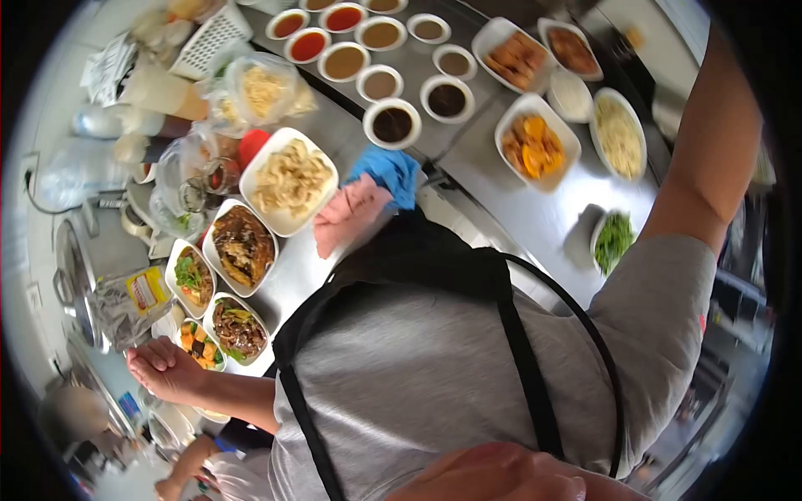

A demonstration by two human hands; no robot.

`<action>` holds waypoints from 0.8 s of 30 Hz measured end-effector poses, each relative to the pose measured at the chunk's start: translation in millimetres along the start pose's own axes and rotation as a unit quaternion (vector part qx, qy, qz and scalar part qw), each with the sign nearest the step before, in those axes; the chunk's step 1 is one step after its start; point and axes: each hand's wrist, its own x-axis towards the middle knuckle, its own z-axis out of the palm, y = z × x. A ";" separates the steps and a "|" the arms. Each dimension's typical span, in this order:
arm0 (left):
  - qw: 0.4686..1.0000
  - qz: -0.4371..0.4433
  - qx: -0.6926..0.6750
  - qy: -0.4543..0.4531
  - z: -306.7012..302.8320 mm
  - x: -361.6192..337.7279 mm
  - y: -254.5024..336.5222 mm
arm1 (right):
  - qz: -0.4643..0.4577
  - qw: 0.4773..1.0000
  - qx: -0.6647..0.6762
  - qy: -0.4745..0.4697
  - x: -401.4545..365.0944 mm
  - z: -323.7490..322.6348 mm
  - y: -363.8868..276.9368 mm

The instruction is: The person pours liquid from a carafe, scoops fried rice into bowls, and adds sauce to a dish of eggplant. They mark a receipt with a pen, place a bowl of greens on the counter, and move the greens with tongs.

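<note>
My left hand (165, 369) is at the lower left, fingers curled in. Whatever it may hold is hidden. Closest to it is a white bowl of orange cubes and greens (200, 344). Beside that are a dish of dark sliced meat with greens (239, 327) and a bowl of meat topped with green leaves (193, 278). Farther up sit a dark glazed dish (242, 247) and a square bowl of pale pieces (290, 182). My right arm (710, 159) reaches up past the right edge; its hand is out of view.
Several small sauce cups (343, 61) stand at the top. Pink (351, 213) and blue (388, 174) cloths lie at the counter edge. Right, there are a bowl with orange slices (535, 144), a shredded white dish (619, 135) and chopped greens (616, 242). Another person (196, 468) is at lower left.
</note>
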 end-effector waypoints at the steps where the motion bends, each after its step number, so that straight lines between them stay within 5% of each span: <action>1: 0.996 -0.011 -0.054 -0.068 1.7 2.1 -4.0 | 0.011 0.999 -0.011 -0.031 -23.0 -20.9 -18.6; 5: 0.982 -0.072 -0.111 -0.137 21.0 -2.2 -32.1 | 0.109 0.979 -0.070 -0.156 -99.1 -96.9 -72.8; 9: 0.981 -0.146 -0.028 -0.123 54.3 -29.6 -57.2 | 0.379 0.875 -0.084 -0.291 -150.5 -171.2 -80.6; 11: 0.970 -0.179 -0.011 -0.164 65.0 -43.3 -70.8 | 0.354 0.895 -0.002 -0.270 -228.8 -213.7 -12.1; 13: 0.950 -0.251 -0.045 -0.183 75.2 -56.9 -83.7 | 0.451 0.880 0.034 -0.143 -279.0 -237.3 -0.6; 17: 0.909 -0.342 -0.047 -0.235 105.8 -88.8 -112.2 | 0.608 0.770 0.016 -0.192 -444.0 -262.0 61.8; 19: 0.871 -0.393 -0.067 -0.285 126.9 -105.9 -118.2 | 0.722 0.615 0.068 -0.311 -517.5 -246.8 66.5; 20: 0.861 -0.405 -0.071 -0.298 137.7 -115.6 -125.4 | 0.808 0.525 0.121 -0.241 -494.7 -235.1 29.2; 23: 0.825 -0.440 -0.084 -0.345 174.3 -142.7 -144.3 | 0.835 0.475 0.231 -0.152 -540.0 -205.4 16.6; 24: 0.812 -0.449 -0.091 -0.362 190.5 -151.8 -151.0 | 0.815 0.508 0.242 -0.141 -548.5 -194.9 12.4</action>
